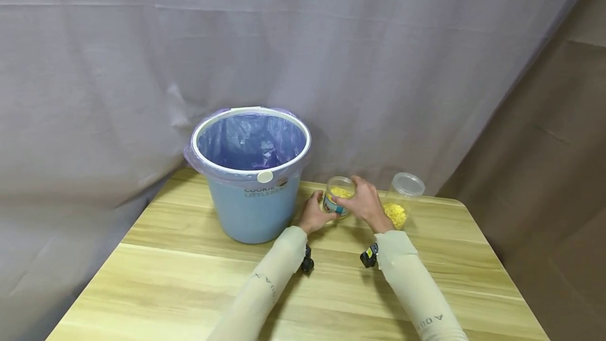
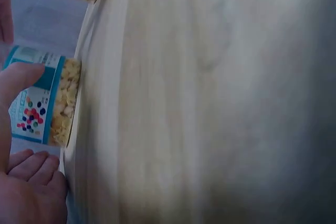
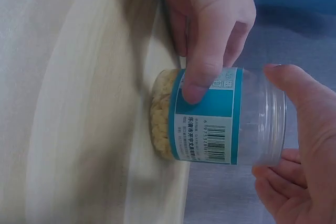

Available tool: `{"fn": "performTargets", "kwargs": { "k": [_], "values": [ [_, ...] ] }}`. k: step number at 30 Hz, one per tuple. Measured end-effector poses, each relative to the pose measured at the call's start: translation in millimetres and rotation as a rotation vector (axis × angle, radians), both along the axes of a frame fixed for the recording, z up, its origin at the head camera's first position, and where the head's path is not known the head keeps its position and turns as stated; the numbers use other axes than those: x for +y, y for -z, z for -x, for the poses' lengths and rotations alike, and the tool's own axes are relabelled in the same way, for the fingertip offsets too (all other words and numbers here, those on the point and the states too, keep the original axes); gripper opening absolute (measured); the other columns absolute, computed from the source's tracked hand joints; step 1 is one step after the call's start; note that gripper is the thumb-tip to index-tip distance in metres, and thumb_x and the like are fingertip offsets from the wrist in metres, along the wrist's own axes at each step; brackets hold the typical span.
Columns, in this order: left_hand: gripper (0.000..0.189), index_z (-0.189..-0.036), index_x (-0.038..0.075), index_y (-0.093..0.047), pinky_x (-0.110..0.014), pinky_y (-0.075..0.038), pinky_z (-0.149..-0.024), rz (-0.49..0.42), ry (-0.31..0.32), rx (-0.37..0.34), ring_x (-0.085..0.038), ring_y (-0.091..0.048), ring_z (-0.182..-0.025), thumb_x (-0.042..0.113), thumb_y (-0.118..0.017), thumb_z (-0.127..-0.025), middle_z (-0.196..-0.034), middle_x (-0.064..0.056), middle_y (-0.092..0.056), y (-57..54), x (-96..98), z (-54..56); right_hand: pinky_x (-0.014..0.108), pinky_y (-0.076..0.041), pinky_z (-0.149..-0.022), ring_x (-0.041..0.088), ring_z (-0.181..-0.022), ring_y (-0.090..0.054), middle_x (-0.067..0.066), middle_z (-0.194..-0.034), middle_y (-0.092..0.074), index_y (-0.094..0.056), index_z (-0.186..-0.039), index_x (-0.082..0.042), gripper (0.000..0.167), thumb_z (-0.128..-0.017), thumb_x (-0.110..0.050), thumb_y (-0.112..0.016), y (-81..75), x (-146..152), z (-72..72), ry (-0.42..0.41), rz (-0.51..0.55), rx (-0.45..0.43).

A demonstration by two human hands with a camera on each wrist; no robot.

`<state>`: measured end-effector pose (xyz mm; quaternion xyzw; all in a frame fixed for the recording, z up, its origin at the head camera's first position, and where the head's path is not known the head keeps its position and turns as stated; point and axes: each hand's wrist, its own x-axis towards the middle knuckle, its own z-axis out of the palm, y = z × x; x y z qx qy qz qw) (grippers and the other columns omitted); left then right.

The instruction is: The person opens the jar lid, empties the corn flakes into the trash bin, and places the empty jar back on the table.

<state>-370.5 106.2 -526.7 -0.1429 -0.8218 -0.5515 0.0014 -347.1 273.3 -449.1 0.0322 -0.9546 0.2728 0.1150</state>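
Observation:
A clear plastic jar [image 1: 339, 196] with a blue-and-white label and small yellow pieces inside stands upright near the back edge of the wooden table. My left hand [image 1: 316, 217] holds it low on its left side; in the right wrist view the left thumb [image 3: 202, 80] presses on the label. From the right, my right hand [image 1: 364, 203] grips the jar's clear top end, thumb on one side and fingers on the other. The label carries a barcode [image 3: 212, 139]. Just right of that hand stands a second clear jar [image 1: 395, 214] with yellow pieces in its bottom, partly hidden by the right wrist.
A blue bucket [image 1: 251, 209] with a white rim, lined with a purple plastic bag [image 1: 227, 143], stands left of the hands. Grey curtain [image 1: 355, 67] hangs behind the wooden table [image 1: 189, 278], whose front part lies under both forearms.

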Motion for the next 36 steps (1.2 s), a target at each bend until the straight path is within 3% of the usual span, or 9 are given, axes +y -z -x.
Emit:
{"fn": "performTargets", "kwargs": {
  "k": [5,10,19,25,33,36],
  "values": [
    [0.082,-0.147,-0.004,-0.050,-0.051,-0.045,-0.122,-0.074,0.074,0.004,-0.041,-0.055,-0.142,0.012,-0.092,-0.078,-0.149,-0.026,-0.058,-0.9,-2.6,4.0,0.059,-0.057,-0.104,0.047,-0.125,-0.066,0.028,-0.141,-0.064,-0.051,-0.150,0.004,0.100,-0.077,-0.052,-0.090,2.0,0.8,-1.6,0.023,0.017,0.020],
    [0.079,-0.144,-0.001,-0.053,-0.046,-0.050,-0.117,-0.106,0.128,0.004,-0.033,-0.062,-0.133,0.013,-0.093,-0.078,-0.143,-0.019,-0.065,2.3,-5.3,7.4,0.056,-0.060,-0.099,0.044,-0.117,-0.070,0.025,-0.134,-0.070,-0.058,-0.144,0.002,0.094,-0.074,-0.052,-0.092,7.5,-2.7,-4.7,-0.004,0.039,0.063],
    [0.095,-0.152,-0.001,-0.048,-0.044,-0.051,-0.114,-0.134,0.177,0.018,-0.030,-0.064,-0.127,0.016,-0.097,-0.072,-0.138,-0.018,-0.067,-4.3,-7.0,7.3,0.056,-0.059,-0.102,0.044,-0.121,-0.069,0.025,-0.137,-0.069,-0.060,-0.143,0.001,0.093,-0.072,-0.048,-0.094,-2.7,-1.7,-13.8,-0.066,0.070,0.079],
    [0.096,-0.153,0.002,-0.049,-0.042,-0.052,-0.114,-0.116,0.173,0.037,-0.028,-0.064,-0.128,0.019,-0.098,-0.072,-0.142,-0.015,-0.066,-14.1,-11.6,-4.3,0.058,-0.057,-0.105,0.045,-0.126,-0.067,0.025,-0.140,-0.068,-0.058,-0.145,0.001,0.093,-0.074,-0.048,-0.093,-14.0,-0.7,-25.6,-0.104,0.066,0.057],
    [0.088,-0.148,-0.002,-0.054,-0.039,-0.054,-0.110,-0.147,0.213,0.096,-0.026,-0.066,-0.120,0.012,-0.096,-0.072,-0.134,-0.016,-0.069,-32.1,-20.1,-27.5,0.056,-0.058,-0.104,0.042,-0.121,-0.071,0.025,-0.136,-0.070,-0.061,-0.139,0.003,0.090,-0.074,-0.050,-0.093,-36.2,-2.6,-43.5,-0.170,-0.029,0.058],
    [0.088,-0.148,0.000,-0.055,-0.035,-0.054,-0.107,-0.120,0.222,0.114,-0.023,-0.066,-0.117,0.010,-0.096,-0.071,-0.131,-0.015,-0.070,-38.7,-25.3,-38.1,0.055,-0.060,-0.101,0.043,-0.121,-0.070,0.025,-0.136,-0.069,-0.061,-0.138,0.005,0.091,-0.074,-0.050,-0.094,-42.9,-3.5,-52.1,-0.193,-0.036,0.034]
  ]
}}
